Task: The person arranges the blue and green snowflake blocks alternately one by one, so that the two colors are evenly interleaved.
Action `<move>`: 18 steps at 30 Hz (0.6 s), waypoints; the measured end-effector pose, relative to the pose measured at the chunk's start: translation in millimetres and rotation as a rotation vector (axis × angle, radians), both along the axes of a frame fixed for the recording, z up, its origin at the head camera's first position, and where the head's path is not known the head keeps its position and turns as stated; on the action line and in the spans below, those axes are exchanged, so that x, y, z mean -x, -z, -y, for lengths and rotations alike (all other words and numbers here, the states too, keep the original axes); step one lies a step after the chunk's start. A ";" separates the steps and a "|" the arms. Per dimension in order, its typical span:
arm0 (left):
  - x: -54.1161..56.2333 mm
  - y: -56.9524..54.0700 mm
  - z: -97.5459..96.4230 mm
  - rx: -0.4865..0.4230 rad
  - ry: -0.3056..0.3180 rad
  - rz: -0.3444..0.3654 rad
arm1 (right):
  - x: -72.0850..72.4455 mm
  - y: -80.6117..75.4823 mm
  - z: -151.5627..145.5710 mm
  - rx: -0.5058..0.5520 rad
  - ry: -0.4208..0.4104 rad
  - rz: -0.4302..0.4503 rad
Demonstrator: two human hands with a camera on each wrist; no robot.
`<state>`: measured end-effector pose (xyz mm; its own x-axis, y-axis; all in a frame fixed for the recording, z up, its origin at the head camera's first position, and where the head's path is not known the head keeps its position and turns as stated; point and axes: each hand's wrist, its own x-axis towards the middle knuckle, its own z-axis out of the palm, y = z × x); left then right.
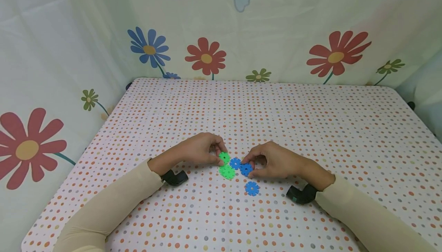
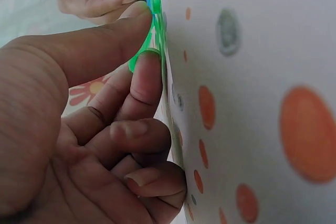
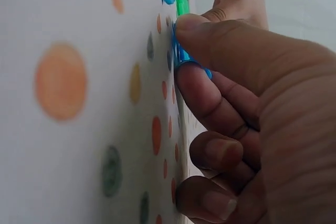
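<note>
Near the table's middle, my left hand (image 1: pixel 203 149) pinches a bright green notched plastic disc (image 1: pixel 224 157) between thumb and forefinger. Just below it, overlapping green discs (image 1: pixel 227 172) lie on the cloth. Opposite, my right hand (image 1: pixel 274 160) has its thumb and fingers around the edge of a blue notched disc (image 1: pixel 246 169). Another blue disc (image 1: pixel 235 163) sits between the held blue one and the green ones, overlapping their edges in the head view. In the right wrist view, the thumb (image 3: pixel 210 35) and forefinger close on blue plastic low against the cloth.
A separate blue disc (image 1: pixel 252 188) lies on the tabletop in front of the right hand. The table (image 1: pixel 276 117) wears a white cloth with coloured dots. Flower-printed curtains (image 1: pixel 269 22) hang behind and at the sides. Black wrist devices (image 1: pixel 302 194) sit under both forearms.
</note>
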<state>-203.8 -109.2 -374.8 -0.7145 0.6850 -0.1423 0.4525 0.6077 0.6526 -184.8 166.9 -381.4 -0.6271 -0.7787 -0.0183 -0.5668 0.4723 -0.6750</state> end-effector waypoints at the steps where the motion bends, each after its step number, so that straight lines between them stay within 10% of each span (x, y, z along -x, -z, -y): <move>1: 0.1 -0.1 0.1 0.001 0.003 -0.001 | 0.1 0.5 -0.3 0.002 0.008 0.000; 18: 9.1 4.9 2.7 -0.119 -0.072 0.120 | 12.2 17.6 -7.6 0.286 0.151 0.066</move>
<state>-213.0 -111.8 -379.7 -0.7453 0.6496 -0.1503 0.3254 0.5511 0.7684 -197.0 174.6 -399.0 -0.7405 -0.6567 0.1428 -0.4552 0.3337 -0.8255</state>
